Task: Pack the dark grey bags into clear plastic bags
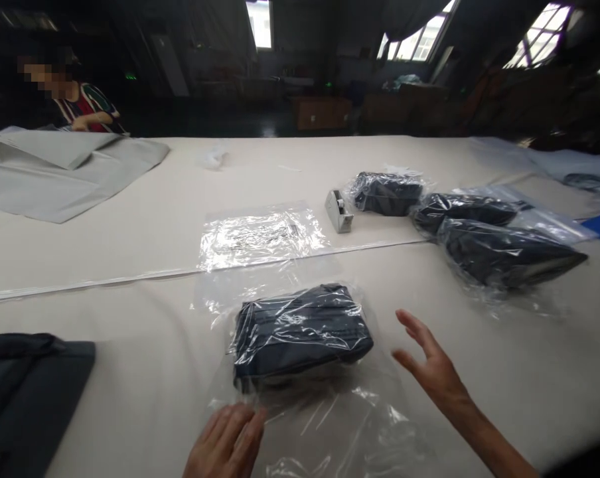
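Observation:
In the head view a dark, folded bag (300, 335) lies inside a clear plastic bag (324, 425) on the table before me. The loose plastic spreads towards me below it. My left hand (227, 441) is at the near left of the plastic, fingers side by side and slightly bent, with nothing visible in them. To the right of the wrapped bag, my right hand (434, 372) is held apart from it, thumb and fingers spread, holding nothing. Just beyond the dark bag lie flat, shiny clear plastic bags (260, 236).
A grey tape dispenser (338, 212) stands beyond, near several plastic-wrapped dark bags (504, 255) at the right. Another dark bag (26, 392) lies at the left edge. Grey sheets (66, 172) cover the far left of the white table (145, 332). A person (85, 109) is behind them.

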A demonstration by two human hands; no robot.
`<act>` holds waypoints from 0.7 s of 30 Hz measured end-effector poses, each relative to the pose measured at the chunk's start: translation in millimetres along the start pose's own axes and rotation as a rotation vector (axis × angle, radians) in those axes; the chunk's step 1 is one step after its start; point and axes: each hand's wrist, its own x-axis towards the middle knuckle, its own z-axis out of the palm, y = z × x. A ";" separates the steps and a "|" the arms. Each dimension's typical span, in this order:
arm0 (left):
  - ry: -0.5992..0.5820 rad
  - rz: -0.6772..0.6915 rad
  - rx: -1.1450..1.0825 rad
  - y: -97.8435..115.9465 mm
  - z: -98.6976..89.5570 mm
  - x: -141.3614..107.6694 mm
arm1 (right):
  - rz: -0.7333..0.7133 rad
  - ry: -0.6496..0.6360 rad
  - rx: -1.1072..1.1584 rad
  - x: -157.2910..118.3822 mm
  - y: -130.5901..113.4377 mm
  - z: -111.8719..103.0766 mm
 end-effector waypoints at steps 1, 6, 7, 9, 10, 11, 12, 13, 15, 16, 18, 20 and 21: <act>0.027 0.042 -0.015 7.2 3.3 8.8 | 0.060 -0.113 -0.024 -10.8 16.1 -2.8; -0.036 0.186 0.073 43.1 42.0 73.9 | 0.235 -0.380 -0.096 -56.6 50.3 8.1; -0.081 0.214 0.117 48.2 51.6 87.1 | 0.268 -0.380 -0.077 -60.0 50.9 12.4; -0.140 0.280 0.184 55.8 69.4 109.8 | 0.312 -0.385 0.002 -62.5 51.1 18.6; -0.148 0.308 0.205 58.6 77.1 119.0 | 0.318 -0.397 0.053 -63.0 51.5 20.2; -0.149 0.323 0.223 60.8 83.8 126.8 | 0.314 -0.415 0.102 -63.8 52.5 21.1; -0.146 0.327 0.237 62.7 89.7 133.2 | 0.308 -0.432 0.142 -65.1 54.1 21.6; -0.144 0.320 0.250 64.2 94.9 138.2 | 0.304 -0.450 0.168 -67.2 56.3 22.2; -0.135 0.281 0.274 66.1 103.6 145.0 | 0.323 -0.447 0.187 -72.6 61.4 25.3; -0.129 0.258 0.287 66.7 107.3 147.0 | 0.342 -0.434 0.197 -75.6 63.7 28.0; -0.117 0.222 0.316 67.1 113.3 149.3 | 0.392 -0.406 0.241 -81.5 66.7 35.3; -0.104 0.207 0.339 66.8 117.5 150.5 | 0.432 -0.382 0.302 -87.6 65.8 42.7; -0.099 0.204 0.348 66.5 118.9 150.9 | 0.441 -0.372 0.329 -90.9 63.9 45.2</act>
